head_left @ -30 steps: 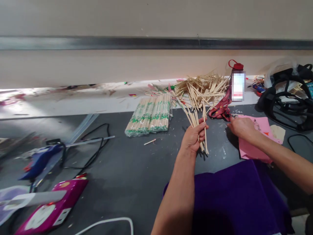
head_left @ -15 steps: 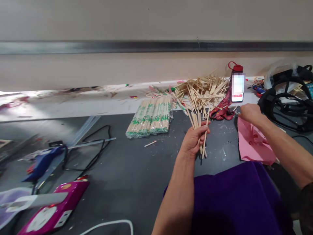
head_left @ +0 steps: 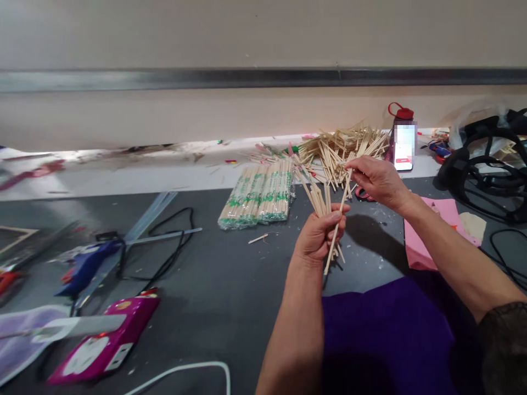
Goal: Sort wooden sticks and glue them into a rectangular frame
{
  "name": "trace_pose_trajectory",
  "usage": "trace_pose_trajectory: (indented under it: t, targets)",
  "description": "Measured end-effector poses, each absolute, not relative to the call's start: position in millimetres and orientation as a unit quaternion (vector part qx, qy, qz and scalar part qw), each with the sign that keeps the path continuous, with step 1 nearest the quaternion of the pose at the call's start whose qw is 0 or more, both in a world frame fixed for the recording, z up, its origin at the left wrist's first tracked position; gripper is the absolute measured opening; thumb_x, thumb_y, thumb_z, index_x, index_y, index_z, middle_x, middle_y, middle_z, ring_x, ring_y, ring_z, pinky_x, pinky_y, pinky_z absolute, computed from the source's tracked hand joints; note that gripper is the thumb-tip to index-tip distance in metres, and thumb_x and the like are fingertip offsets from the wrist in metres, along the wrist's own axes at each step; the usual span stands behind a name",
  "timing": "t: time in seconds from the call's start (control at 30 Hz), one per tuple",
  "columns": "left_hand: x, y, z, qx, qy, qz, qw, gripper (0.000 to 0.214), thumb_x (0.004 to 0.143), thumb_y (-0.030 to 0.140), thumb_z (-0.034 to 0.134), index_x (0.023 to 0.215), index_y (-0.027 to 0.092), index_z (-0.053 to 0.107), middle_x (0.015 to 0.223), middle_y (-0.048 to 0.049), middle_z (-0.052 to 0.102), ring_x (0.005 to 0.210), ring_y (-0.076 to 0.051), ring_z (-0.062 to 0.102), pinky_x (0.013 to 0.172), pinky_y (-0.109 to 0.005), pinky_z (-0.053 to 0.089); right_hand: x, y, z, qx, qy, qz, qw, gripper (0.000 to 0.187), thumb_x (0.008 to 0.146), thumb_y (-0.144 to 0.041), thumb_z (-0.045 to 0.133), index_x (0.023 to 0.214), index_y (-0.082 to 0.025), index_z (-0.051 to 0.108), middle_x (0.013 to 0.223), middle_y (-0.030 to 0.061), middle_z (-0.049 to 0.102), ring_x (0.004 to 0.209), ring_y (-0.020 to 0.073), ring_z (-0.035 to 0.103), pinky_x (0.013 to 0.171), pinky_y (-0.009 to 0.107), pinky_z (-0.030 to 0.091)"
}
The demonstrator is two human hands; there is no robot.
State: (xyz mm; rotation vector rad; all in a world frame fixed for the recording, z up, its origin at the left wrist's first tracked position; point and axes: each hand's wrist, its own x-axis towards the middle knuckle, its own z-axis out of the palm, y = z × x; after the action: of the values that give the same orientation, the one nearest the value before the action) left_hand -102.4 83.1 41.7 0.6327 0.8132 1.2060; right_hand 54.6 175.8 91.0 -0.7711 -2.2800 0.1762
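My left hand [head_left: 316,237] is closed around a loose bundle of thin wooden sticks [head_left: 318,198], which fan out above the fist and poke out below it. One longer stick [head_left: 345,192] slants across the front, under my left thumb. Its upper end is pinched between the thumb and fingers of my right hand [head_left: 379,180]. Behind the hands lies a big pile of similar wooden sticks [head_left: 343,145]. To the left, plastic-wrapped packs of wooden sticks with green print [head_left: 257,195] lie flat on the dark table [head_left: 214,274].
At the right are a pink cloth [head_left: 420,241], a phone [head_left: 404,148] leaning on a red-capped bottle [head_left: 404,113], and black straps [head_left: 465,175]. The left side holds a blue glue gun [head_left: 88,263], clear glue sticks [head_left: 150,219], a magenta device [head_left: 111,340] and cables.
My right hand has moved left from above the pink cloth to the upper end of a stick in the bundle and pinches it. The left hand keeps its hold; the view has shifted slightly.
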Motion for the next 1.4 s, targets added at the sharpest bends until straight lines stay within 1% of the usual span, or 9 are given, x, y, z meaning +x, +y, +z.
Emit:
trace_pose_trajectory:
  t: [0.13,0.3,0.43,0.53,0.67,0.8,0.9,1.13,1.4]
  targets:
    - [-103,83,44,0.305,0.408,0.553,0.659,0.036,0.052,0.031,0.082,0.077,0.012,0.064,0.049,0.0024,0.057,0.031,-0.001,0.033,0.031,-0.012,0.018,44,164,102,-0.383,-0.848,0.133,0.342,0.017,0.086,-0.018,0.047,0.082,-0.014,0.064,0.075,0.0032,0.063,0.072,0.0138,0.055,0.068,0.024,0.038]
    - [-95,84,42,0.373,0.465,0.532,0.601,0.032,0.057,0.033,0.079,0.077,0.011,0.065,0.055,-0.0031,0.064,0.033,-0.003,0.04,0.031,-0.014,0.022,36,154,78,-0.44,-0.74,0.323,0.393,0.027,0.082,-0.028,0.049,0.06,-0.015,0.058,0.057,-0.0013,0.054,0.054,0.0093,0.044,0.054,0.022,0.031]
    - [-95,86,40,0.355,0.452,0.534,0.62,0.031,0.059,0.033,0.077,0.077,0.011,0.066,0.054,-0.0018,0.063,0.034,-0.003,0.04,0.03,-0.015,0.021,37,150,49,-0.47,-0.666,0.446,0.368,0.029,0.079,-0.037,0.05,0.06,-0.016,0.059,0.051,-0.0031,0.05,0.045,0.0084,0.035,0.048,0.023,0.026]
    - [-98,89,39,0.31,0.451,0.55,0.631,0.029,0.059,0.03,0.076,0.078,0.011,0.067,0.054,0.0003,0.061,0.034,-0.002,0.037,0.03,-0.014,0.019,41,149,35,-0.485,-0.69,0.418,0.338,0.028,0.076,-0.035,0.052,0.06,-0.016,0.062,0.055,-0.0011,0.054,0.053,0.0106,0.044,0.052,0.024,0.03]
    - [-98,91,33,0.283,0.465,0.531,0.649,0.029,0.06,0.027,0.073,0.082,0.01,0.067,0.052,0.0017,0.058,0.033,-0.001,0.033,0.03,-0.014,0.019,47,152,25,-0.484,-0.658,0.43,0.384,0.023,0.074,-0.036,0.055,0.068,-0.016,0.066,0.059,-0.0015,0.057,0.058,0.0114,0.048,0.054,0.023,0.033]
    - [-91,92,27,0.289,0.465,0.499,0.672,0.029,0.061,0.027,0.073,0.084,0.01,0.065,0.052,0.0025,0.057,0.032,-0.001,0.032,0.03,-0.014,0.019,52,156,22,-0.449,-0.535,0.583,0.415,0.025,0.07,-0.04,0.059,0.077,-0.016,0.063,0.046,-0.0071,0.044,0.04,0.0074,0.036,0.039,0.02,0.023]
    - [-86,92,23,0.288,0.473,0.473,0.685,0.03,0.06,0.03,0.078,0.078,0.011,0.062,0.048,0.0051,0.052,0.032,0.0,0.03,0.03,-0.014,0.017,55,157,23,-0.414,-0.463,0.654,0.433,0.029,0.06,-0.035,0.068,0.081,-0.015,0.061,0.051,-0.0059,0.051,0.042,0.0066,0.043,0.036,0.018,0.024]
    - [-84,94,17,0.283,0.461,0.462,0.703,0.038,0.054,0.036,0.083,0.069,0.014,0.056,0.042,0.0084,0.044,0.03,0.0,0.026,0.03,-0.014,0.015,57,160,21,-0.409,-0.459,0.636,0.467,0.03,0.057,-0.033,0.074,0.078,-0.014,0.063,0.06,-0.0039,0.057,0.047,0.0062,0.05,0.037,0.016,0.03]
    - [-81,93,20,0.28,0.491,0.466,0.68,0.028,0.057,0.024,0.081,0.066,0.012,0.058,0.046,0.003,0.053,0.03,0.0,0.03,0.03,-0.014,0.016,57,159,22,-0.405,-0.492,0.634,0.438,0.021,0.061,-0.029,0.07,0.077,-0.015,0.066,0.055,-0.0046,0.057,0.042,0.0063,0.05,0.035,0.016,0.033]
